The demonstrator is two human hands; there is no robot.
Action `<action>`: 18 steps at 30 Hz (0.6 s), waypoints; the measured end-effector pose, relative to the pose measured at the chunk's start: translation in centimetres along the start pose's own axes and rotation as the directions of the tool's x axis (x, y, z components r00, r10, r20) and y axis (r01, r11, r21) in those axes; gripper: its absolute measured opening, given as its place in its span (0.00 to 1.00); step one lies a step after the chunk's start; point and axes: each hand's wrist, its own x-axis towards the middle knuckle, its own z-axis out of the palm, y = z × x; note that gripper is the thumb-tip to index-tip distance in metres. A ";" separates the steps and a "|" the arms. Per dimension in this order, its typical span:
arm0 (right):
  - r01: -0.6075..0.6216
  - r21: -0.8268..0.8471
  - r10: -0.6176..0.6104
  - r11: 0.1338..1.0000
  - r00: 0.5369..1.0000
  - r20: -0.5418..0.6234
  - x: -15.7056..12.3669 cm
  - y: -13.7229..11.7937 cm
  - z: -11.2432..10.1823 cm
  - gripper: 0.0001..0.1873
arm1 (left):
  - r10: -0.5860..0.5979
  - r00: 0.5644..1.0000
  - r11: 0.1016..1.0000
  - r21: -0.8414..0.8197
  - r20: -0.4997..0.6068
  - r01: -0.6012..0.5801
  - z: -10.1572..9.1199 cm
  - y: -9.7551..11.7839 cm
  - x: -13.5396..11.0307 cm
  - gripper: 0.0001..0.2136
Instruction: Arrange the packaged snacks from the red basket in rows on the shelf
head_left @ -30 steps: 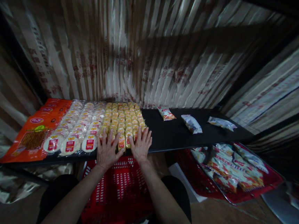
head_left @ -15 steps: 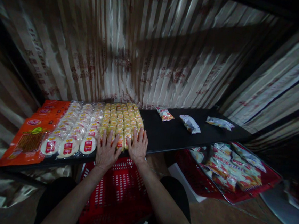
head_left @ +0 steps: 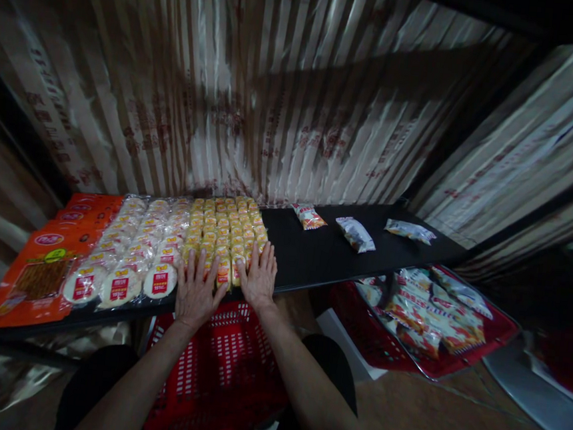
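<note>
Rows of small yellow-wrapped snack packs (head_left: 223, 233) stand packed together on a black shelf (head_left: 307, 260). My left hand (head_left: 196, 294) lies with fingers spread on the front left of these packs. On their front right corner rests my right hand (head_left: 259, 281), its fingers stretched out too. Neither hand grips anything; the palms face the packs. To the left of my left hand are rows of round white rice crackers (head_left: 120, 286) in clear wrappers. Orange snack bags (head_left: 44, 264) overlap at the shelf's left end.
Three loose snack bags (head_left: 355, 234) lie apart on the shelf's right part. Below the front edge, a red basket (head_left: 223, 370) stands between my knees. Another red basket (head_left: 492, 357), at the right, holds several snack bags. Pleated printed sheeting (head_left: 296, 109) hangs behind the shelf.
The whole view has shifted slightly, so the shelf and goods appear a little further left. Both hands stay on the yellow packs, fingers still spread.
</note>
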 end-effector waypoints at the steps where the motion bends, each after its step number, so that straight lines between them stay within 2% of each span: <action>1: 0.003 -0.003 -0.003 1.000 1.000 0.006 -0.1 0.0 -0.1 0.34 | -0.001 1.000 1.000 0.002 0.001 0.001 0.0 0.0 0.0 0.29; 10: -0.058 0.018 0.058 0.998 0.998 -0.012 1.2 0.8 -0.2 0.38 | 0.002 1.000 1.000 -0.010 -0.024 -0.003 0.2 -0.1 -0.3 0.29; 18: -0.005 0.038 0.004 0.999 1.000 0.030 1.7 1.0 0.0 0.34 | -0.008 1.000 1.000 -0.009 -0.016 0.007 0.1 0.1 0.0 0.27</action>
